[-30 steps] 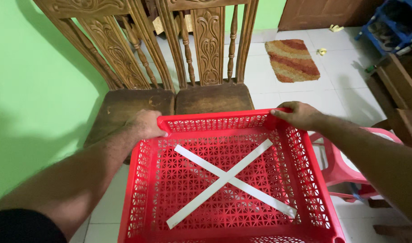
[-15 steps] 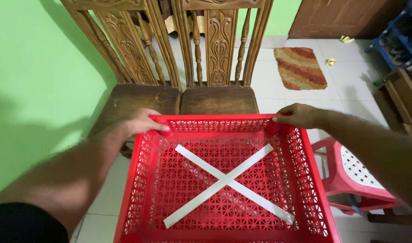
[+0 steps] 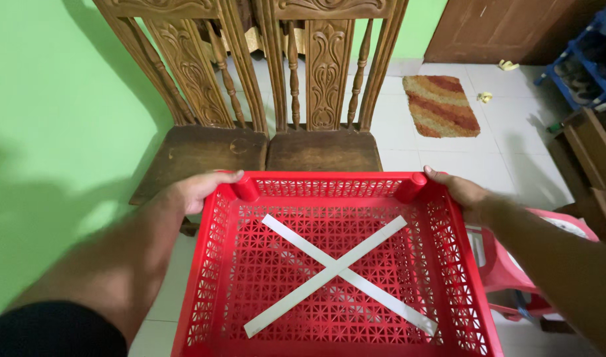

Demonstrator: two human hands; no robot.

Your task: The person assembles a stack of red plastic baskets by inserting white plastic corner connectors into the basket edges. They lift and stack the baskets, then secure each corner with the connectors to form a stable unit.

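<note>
I hold a red perforated plastic basket (image 3: 442,231) in front of me, its open top facing up. Two white strips (image 3: 336,268) cross in an X over its latticed bottom. My left hand (image 3: 194,188) grips the far left corner from outside, next to a round red corner post. My right hand (image 3: 465,192) holds the far right corner and side wall from outside. The basket's far edge hangs just in front of two wooden chairs.
Two carved dark wooden chairs (image 3: 316,149) stand side by side against a green wall (image 3: 58,112). A pink plastic stool (image 3: 534,264) sits at the right, under my right forearm. Farther off on the white tiled floor lie a striped mat (image 3: 442,106), a brown door and a blue rack (image 3: 581,66).
Both hands slid off the top of the basket's far rim to its outer corners. The basket has stayed in front of the chairs.
</note>
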